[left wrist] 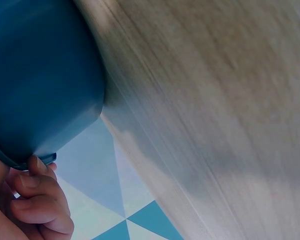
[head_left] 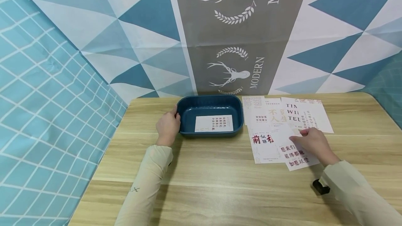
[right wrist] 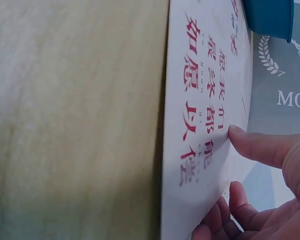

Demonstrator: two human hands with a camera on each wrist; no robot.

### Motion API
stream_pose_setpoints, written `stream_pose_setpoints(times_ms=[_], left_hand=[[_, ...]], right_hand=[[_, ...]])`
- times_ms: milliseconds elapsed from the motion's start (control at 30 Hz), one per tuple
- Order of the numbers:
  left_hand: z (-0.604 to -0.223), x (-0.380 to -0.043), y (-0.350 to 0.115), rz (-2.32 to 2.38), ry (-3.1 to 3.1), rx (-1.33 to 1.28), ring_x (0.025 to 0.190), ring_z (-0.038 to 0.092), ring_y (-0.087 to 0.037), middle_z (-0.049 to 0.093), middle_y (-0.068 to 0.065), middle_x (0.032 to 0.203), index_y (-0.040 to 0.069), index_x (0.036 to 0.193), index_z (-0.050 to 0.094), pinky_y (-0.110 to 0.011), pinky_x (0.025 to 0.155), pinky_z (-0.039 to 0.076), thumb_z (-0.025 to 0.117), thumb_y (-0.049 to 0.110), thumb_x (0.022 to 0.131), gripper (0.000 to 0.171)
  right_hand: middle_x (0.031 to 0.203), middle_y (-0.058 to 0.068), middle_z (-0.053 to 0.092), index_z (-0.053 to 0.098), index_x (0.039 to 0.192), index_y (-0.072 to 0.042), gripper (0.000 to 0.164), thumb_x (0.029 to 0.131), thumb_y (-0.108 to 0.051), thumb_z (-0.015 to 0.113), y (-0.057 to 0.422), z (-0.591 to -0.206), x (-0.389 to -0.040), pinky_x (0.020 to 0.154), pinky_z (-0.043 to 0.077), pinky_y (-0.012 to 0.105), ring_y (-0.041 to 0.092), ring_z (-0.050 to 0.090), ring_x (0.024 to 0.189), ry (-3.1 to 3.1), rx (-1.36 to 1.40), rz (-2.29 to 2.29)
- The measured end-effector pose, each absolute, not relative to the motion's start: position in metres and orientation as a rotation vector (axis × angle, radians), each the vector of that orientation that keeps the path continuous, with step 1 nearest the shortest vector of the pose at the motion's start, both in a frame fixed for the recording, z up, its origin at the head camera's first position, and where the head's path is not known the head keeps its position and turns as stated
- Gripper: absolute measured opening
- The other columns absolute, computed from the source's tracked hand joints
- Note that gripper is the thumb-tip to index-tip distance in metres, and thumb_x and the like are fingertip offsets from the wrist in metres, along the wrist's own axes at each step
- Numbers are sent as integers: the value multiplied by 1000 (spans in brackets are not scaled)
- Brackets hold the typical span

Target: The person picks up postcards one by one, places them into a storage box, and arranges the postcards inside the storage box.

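Note:
A dark blue rectangular basin stands at the back of the wooden table, with one white printed card lying inside it. My left hand grips the basin's left rim; the left wrist view shows curled fingers at the lip of its blue wall. To the right, my right hand pinches the right edge of a white card with red characters. In the right wrist view the thumb lies on that card's face, and the other fingers are partly hidden at its edge.
Several overlapping printed cards lie between the basin and my right hand, up to the table's back edge. Behind the wooden table hangs a patterned cloth. A blue checked cloth covers the left side.

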State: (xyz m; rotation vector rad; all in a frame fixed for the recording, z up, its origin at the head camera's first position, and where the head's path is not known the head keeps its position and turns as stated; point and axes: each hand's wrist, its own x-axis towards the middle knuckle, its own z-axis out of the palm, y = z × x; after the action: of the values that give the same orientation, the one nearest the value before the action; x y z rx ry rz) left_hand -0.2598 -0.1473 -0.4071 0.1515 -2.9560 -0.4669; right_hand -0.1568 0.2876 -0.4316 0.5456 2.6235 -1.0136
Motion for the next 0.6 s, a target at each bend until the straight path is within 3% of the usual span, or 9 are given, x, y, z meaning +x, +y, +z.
stream_pose_setpoints(times_ms=[267, 600], left_hand=[[-409, -260, -148, -460, -2957, 148, 64, 58, -26, 68, -13, 91, 22, 136, 51, -33, 47, 38, 48, 26, 96, 40], [-407, -260, -147, -462, -2978, 155, 65, 58, -26, 68, -12, 93, 23, 137, 49, -33, 48, 39, 47, 27, 96, 41]], right_hand=[[108, 27, 49, 42, 122, 14, 60, 86, -30, 61, 289, -430, -157, 72, 41, 35, 32, 50, 89, 2619, 553, -1012], [100, 26, 51, 45, 123, 15, 42, 91, -12, 38, 287, -437, -158, 65, 37, 30, 32, 50, 87, 2788, 557, -1137]])
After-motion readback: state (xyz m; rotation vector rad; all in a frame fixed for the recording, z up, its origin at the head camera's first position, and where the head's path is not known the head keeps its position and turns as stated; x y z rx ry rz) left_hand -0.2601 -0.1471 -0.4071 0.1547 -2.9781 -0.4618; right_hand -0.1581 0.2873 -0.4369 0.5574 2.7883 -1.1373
